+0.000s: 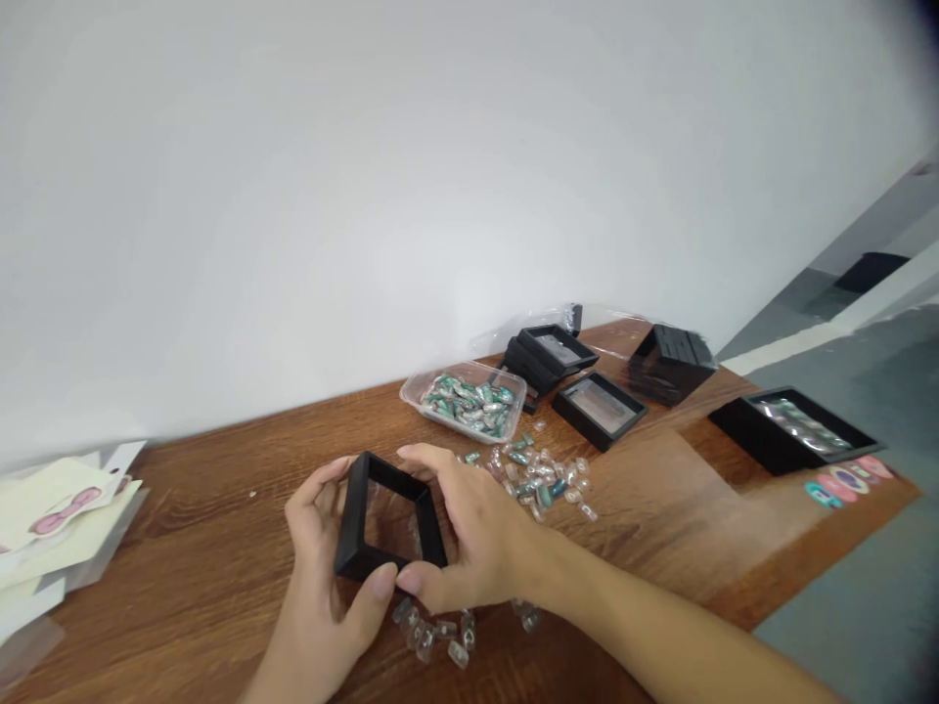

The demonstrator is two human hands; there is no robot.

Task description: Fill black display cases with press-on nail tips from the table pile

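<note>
A small black box frame (357, 518) with a clear window is tilted between both hands, just over the table's front part. My left hand (323, 577) grips its left side, thumb on the lower edge. My right hand (476, 528) closes round the right side, with its thumb near the lower corner. Below the frame lie several clear bead-like pieces (440, 634). To the right of my right hand spreads a loose pile of clear and teal pieces (547, 479). Whether anything is inside the frame cannot be made out.
Behind sits a clear plastic tub (411, 389) of teal and clear pieces. Black frames (602, 409) lie right of it, near a wrapped black stack (671, 362). At the right edge is a black box (763, 440) beside round stickers (843, 481). Paper sheets (66, 528) lie left.
</note>
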